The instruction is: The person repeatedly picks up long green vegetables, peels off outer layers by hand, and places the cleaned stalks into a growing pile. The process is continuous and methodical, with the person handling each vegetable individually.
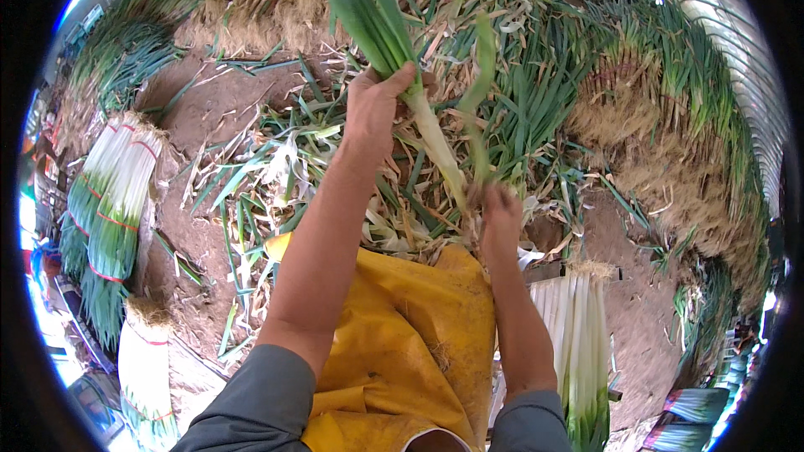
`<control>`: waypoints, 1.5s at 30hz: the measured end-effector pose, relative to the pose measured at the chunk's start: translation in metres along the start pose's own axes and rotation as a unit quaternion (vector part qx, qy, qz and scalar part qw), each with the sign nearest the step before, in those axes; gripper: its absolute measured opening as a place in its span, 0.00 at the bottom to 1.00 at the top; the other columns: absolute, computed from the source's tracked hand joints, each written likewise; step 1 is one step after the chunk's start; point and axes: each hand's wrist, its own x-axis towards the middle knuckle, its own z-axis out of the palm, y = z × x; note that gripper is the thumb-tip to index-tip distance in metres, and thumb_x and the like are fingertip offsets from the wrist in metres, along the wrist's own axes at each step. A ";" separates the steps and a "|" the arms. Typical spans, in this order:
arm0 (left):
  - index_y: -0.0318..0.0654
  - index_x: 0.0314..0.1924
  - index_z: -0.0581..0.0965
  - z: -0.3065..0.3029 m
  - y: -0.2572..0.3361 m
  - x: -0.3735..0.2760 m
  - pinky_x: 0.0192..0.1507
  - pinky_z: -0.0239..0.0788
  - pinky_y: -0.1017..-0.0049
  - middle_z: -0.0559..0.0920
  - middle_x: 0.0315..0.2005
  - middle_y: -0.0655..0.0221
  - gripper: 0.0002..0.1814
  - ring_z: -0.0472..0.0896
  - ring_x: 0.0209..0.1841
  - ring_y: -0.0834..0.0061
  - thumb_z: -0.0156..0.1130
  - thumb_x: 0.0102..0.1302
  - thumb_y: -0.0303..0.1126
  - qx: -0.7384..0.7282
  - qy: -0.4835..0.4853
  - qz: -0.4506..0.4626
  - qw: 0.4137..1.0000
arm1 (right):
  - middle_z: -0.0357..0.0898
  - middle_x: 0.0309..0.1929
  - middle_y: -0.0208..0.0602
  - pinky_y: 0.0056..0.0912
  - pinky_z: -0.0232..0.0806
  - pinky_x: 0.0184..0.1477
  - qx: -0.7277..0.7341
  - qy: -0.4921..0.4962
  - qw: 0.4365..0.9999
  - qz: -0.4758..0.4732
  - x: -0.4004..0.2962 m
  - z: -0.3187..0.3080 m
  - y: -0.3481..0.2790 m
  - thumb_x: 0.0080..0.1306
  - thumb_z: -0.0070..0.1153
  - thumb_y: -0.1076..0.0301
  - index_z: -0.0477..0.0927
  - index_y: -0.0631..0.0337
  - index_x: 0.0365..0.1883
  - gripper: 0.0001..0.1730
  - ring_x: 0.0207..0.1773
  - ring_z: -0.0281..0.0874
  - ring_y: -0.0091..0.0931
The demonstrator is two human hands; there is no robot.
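Observation:
My left hand (pixel 374 100) grips a long green onion (pixel 433 138) where its green leaves fan out from the pale stalk. The onion slants, leaves up and away from me, with its root end low near my right hand (pixel 501 213). That hand is closed and blurred by motion. A loose green leaf strip (pixel 483 69) rises from its fingers, apart from most of the stalk. Whether the right fingers also touch the root end cannot be told. Beneath both hands lies a heap of stripped leaves and dry skins (pixel 402 201).
A yellow apron (pixel 414 326) covers my lap. Peeled white onions (pixel 568 326) lie at my right. Banded onion bundles (pixel 119 201) rest at left, with another bundle (pixel 144 358) nearer. Unpeeled onions with shaggy roots (pixel 666 100) are piled along the right and far side, on bare soil (pixel 213 100).

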 end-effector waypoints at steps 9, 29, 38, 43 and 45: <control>0.36 0.61 0.85 -0.005 0.022 -0.004 0.47 0.89 0.65 0.95 0.51 0.59 0.17 0.93 0.47 0.70 0.70 0.83 0.40 0.023 -0.054 -0.013 0.998 | 0.87 0.39 0.34 0.32 0.72 0.42 -0.371 0.028 0.900 -0.226 -0.006 -0.068 0.034 0.80 0.68 0.65 0.88 0.67 0.47 0.11 0.38 0.80 0.21; 0.37 0.63 0.86 0.023 0.018 -0.029 0.39 0.81 0.78 0.96 0.51 0.64 0.18 0.92 0.47 0.78 0.72 0.81 0.39 0.009 -0.184 -0.039 0.982 | 0.79 0.36 0.40 0.47 0.74 0.41 -0.247 -0.069 0.854 -0.453 0.064 0.044 -0.098 0.70 0.74 0.77 0.79 0.63 0.40 0.12 0.38 0.82 0.42; 0.32 0.62 0.86 0.024 0.013 -0.034 0.43 0.85 0.74 0.95 0.50 0.60 0.19 0.93 0.46 0.75 0.74 0.80 0.37 0.025 -0.211 -0.054 0.976 | 0.75 0.37 0.46 0.56 0.71 0.39 -0.348 -0.124 0.789 -0.491 0.048 0.024 -0.103 0.71 0.71 0.77 0.75 0.63 0.43 0.14 0.39 0.79 0.50; 0.33 0.61 0.87 0.028 0.009 -0.037 0.35 0.78 0.78 0.96 0.47 0.63 0.19 0.91 0.38 0.79 0.75 0.79 0.37 0.011 -0.255 -0.067 0.965 | 0.75 0.37 0.46 0.55 0.70 0.38 -0.348 -0.167 0.797 -0.465 0.026 0.010 -0.101 0.70 0.71 0.78 0.75 0.63 0.43 0.14 0.39 0.79 0.51; 0.32 0.61 0.86 0.026 0.009 -0.040 0.37 0.81 0.78 0.96 0.47 0.61 0.19 0.92 0.40 0.77 0.76 0.78 0.37 -0.011 -0.277 -0.079 0.958 | 0.75 0.37 0.46 0.55 0.70 0.38 -0.341 -0.182 0.800 -0.458 0.016 0.007 -0.102 0.70 0.72 0.78 0.75 0.63 0.43 0.14 0.38 0.79 0.50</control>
